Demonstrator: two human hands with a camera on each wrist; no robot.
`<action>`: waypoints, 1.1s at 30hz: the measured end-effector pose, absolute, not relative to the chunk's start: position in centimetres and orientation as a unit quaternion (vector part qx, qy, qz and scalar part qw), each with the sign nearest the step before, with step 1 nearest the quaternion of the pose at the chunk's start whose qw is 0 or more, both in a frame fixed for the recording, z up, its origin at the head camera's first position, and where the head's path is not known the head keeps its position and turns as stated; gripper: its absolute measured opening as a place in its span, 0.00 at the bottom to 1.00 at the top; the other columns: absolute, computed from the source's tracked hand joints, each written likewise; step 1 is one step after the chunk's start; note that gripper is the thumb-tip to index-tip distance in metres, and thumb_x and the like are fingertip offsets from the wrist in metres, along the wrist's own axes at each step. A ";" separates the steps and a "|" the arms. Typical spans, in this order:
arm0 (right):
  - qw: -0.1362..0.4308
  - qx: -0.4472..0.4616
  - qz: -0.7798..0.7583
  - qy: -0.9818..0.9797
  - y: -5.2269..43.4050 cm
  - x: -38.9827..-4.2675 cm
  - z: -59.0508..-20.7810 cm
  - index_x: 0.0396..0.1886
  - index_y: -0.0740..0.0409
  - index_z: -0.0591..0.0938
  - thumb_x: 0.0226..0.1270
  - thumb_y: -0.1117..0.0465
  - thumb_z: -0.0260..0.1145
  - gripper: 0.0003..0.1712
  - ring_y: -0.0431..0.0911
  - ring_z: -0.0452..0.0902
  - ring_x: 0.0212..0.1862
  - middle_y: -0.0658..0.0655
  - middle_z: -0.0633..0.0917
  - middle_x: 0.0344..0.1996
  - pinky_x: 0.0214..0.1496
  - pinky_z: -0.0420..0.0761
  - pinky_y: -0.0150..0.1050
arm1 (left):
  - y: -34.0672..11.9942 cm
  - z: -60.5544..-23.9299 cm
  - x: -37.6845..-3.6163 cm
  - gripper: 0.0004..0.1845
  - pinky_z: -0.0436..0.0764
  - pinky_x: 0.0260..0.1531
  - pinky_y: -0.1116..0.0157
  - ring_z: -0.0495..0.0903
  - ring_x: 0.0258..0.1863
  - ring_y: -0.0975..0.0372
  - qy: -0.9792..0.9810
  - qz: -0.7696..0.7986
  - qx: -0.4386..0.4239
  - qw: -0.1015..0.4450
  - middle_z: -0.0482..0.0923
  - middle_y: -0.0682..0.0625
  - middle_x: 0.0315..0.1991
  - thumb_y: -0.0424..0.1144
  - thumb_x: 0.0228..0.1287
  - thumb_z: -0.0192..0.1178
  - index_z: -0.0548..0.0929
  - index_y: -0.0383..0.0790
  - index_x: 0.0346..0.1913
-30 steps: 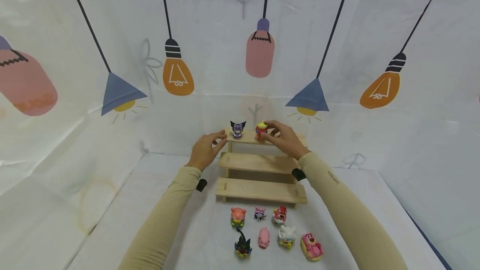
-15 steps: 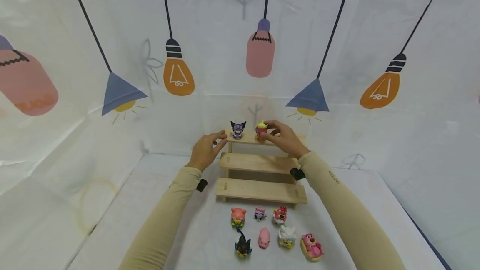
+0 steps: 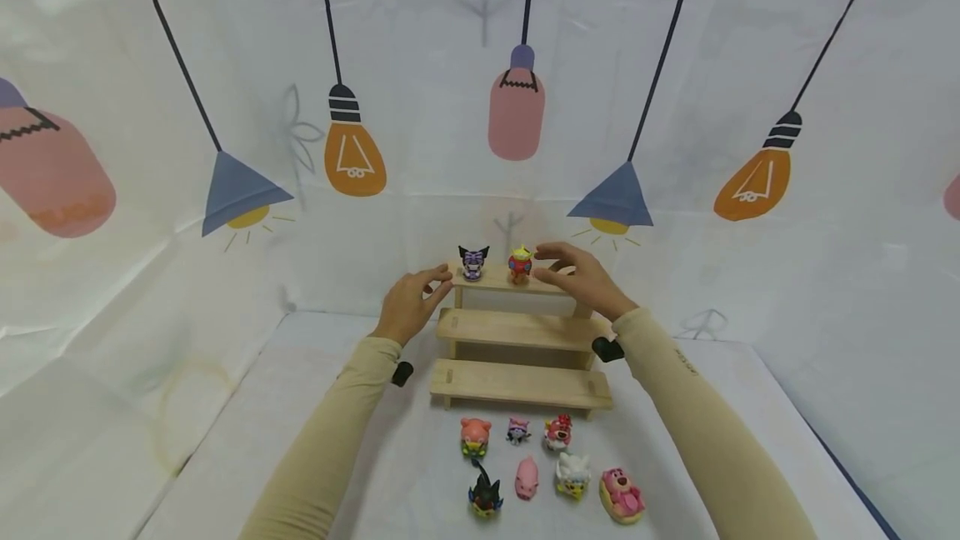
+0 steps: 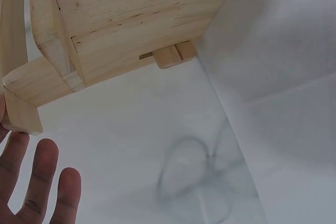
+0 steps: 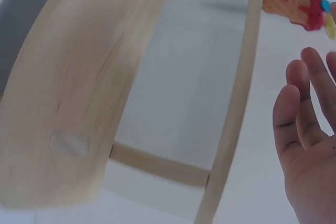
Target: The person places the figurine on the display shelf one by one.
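both arms extended; left hand and right hand fingers relaxed.

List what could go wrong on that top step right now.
The right hand, open, hovers right beside the red and yellow figure on the top step; a stray finger might topple it onto the lower steps. The left hand touches that step's left end near the purple figure, so a nudge could shake both.

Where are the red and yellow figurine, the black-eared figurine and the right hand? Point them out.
red and yellow figurine (image 3: 520, 266): head view, its body.
black-eared figurine (image 3: 472, 262): head view, its face.
right hand (image 3: 587, 280): head view, back of the hand.
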State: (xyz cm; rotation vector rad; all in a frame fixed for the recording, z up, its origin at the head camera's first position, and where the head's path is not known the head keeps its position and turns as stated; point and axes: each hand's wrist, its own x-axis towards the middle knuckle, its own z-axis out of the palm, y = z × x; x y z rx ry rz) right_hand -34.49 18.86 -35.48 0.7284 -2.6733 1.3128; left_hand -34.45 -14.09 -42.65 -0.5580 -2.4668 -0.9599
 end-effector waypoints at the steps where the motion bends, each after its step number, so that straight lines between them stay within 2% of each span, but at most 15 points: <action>1: 0.039 0.238 0.427 -0.872 19.2 -34.3 -35.4 0.70 0.54 0.75 0.72 0.50 0.69 0.30 0.53 0.78 0.55 0.55 0.80 0.63 0.54 0.78 0.55 | -14.1 -42.7 -34.4 0.17 0.83 0.37 0.57 0.85 0.40 0.58 -0.890 -0.347 -0.201 0.217 0.79 0.56 0.63 0.50 0.74 0.60 0.88 0.45 0.56; 6: 0.040 0.249 0.415 -0.874 20.6 -33.0 -35.5 0.66 0.54 0.79 0.72 0.48 0.68 0.27 0.48 0.78 0.52 0.52 0.81 0.61 0.53 0.76 0.52 | -14.1 -42.7 -34.5 0.17 0.82 0.37 0.58 0.84 0.40 0.58 -0.890 -0.346 -0.201 0.218 0.79 0.56 0.64 0.50 0.74 0.60 0.88 0.46 0.56; 11: 0.042 0.263 0.404 -0.875 21.4 -31.1 -35.6 0.63 0.45 0.81 0.72 0.47 0.68 0.22 0.45 0.78 0.50 0.50 0.82 0.60 0.49 0.78 0.50 | -14.1 -42.8 -34.5 0.17 0.82 0.36 0.57 0.84 0.40 0.59 -0.889 -0.349 -0.199 0.220 0.79 0.56 0.64 0.51 0.74 0.61 0.88 0.46 0.56; 20: 0.061 0.293 0.393 -0.869 22.4 -27.6 -36.6 0.62 0.44 0.82 0.72 0.54 0.69 0.20 0.43 0.78 0.44 0.44 0.84 0.52 0.44 0.77 0.42 | -14.0 -43.0 -34.5 0.17 0.82 0.37 0.57 0.84 0.40 0.58 -0.892 -0.348 -0.188 0.217 0.79 0.58 0.64 0.52 0.74 0.61 0.87 0.47 0.56; 26: 0.080 0.299 0.380 -0.872 23.6 -26.0 -37.8 0.62 0.46 0.82 0.70 0.62 0.70 0.22 0.44 0.76 0.45 0.48 0.84 0.53 0.43 0.76 0.41 | -13.8 -43.0 -34.6 0.18 0.82 0.38 0.57 0.85 0.41 0.58 -0.896 -0.344 -0.180 0.215 0.79 0.59 0.63 0.52 0.74 0.60 0.87 0.47 0.56; 33: 0.088 0.301 0.352 -0.882 25.1 -24.0 -38.7 0.61 0.46 0.82 0.70 0.57 0.71 0.20 0.40 0.76 0.44 0.51 0.85 0.50 0.42 0.76 0.37 | -13.9 -42.9 -34.5 0.18 0.82 0.38 0.57 0.85 0.40 0.58 -0.892 -0.347 -0.187 0.220 0.79 0.58 0.63 0.52 0.74 0.61 0.87 0.45 0.56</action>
